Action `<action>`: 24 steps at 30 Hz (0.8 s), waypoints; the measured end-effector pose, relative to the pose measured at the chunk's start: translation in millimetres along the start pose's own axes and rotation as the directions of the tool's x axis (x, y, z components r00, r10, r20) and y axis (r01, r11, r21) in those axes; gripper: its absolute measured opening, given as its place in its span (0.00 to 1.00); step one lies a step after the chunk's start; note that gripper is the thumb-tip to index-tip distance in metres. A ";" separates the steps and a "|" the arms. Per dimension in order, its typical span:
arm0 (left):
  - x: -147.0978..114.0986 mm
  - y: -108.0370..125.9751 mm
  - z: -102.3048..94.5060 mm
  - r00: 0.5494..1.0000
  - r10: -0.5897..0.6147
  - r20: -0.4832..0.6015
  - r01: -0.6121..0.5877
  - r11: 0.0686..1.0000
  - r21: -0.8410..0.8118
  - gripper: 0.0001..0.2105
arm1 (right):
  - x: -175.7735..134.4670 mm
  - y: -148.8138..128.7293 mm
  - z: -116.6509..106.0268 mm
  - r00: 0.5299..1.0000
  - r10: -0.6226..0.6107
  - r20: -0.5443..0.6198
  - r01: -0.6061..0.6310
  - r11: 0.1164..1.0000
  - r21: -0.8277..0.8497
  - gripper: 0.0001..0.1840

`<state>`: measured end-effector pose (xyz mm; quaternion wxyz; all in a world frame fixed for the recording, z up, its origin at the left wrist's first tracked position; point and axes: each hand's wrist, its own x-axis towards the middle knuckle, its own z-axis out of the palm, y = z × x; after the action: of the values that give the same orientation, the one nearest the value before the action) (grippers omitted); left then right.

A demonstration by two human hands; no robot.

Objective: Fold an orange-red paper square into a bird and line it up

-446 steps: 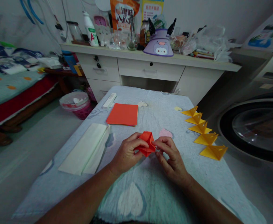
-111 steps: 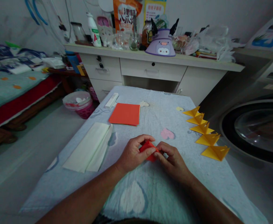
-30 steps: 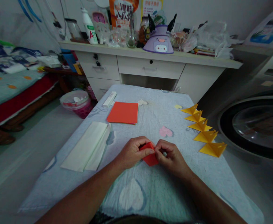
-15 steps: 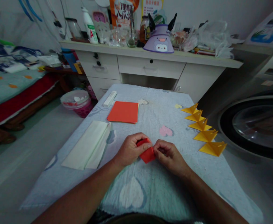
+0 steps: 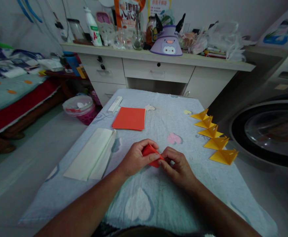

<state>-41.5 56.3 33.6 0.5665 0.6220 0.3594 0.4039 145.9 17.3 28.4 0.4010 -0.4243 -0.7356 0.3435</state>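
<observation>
A small folded piece of red paper (image 5: 149, 150) is held between my two hands above the cloth-covered table. My left hand (image 5: 137, 157) grips its left side, thumb on the near face and fingers behind. At its right corner my right hand (image 5: 177, 165) pinches the edge between thumb and fingertips. The folds under my fingers are partly hidden. Beyond my left hand lies a stack of square red paper (image 5: 129, 118). To the right, several folded yellow paper pieces (image 5: 224, 156) stand in a row along the table edge.
A folded pale sheet (image 5: 91, 154) lies left of my arms, and a narrow white box (image 5: 115, 104) sits near the far left corner. Past the table stands a white cabinet (image 5: 158, 71) topped with jars and bags. A washing machine (image 5: 269, 125) is at right, a pink bin (image 5: 84, 113) at left.
The red paper has been tilted, so less of its lower point shows. My right thumb and fingers have shifted slightly left onto its right corner.
</observation>
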 end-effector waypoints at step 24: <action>-1.2 0.4 -4.7 0.997 -0.019 0.068 0.020 1.000 -0.008 0.08 | 1.5 -1.0 -1.2 0.996 -0.087 -0.030 0.086 0.996 -0.024 0.07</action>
<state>-46.3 57.1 34.0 0.5849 0.6294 0.3444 0.3783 146.2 18.5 30.2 0.4223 -0.4018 -0.7507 0.3109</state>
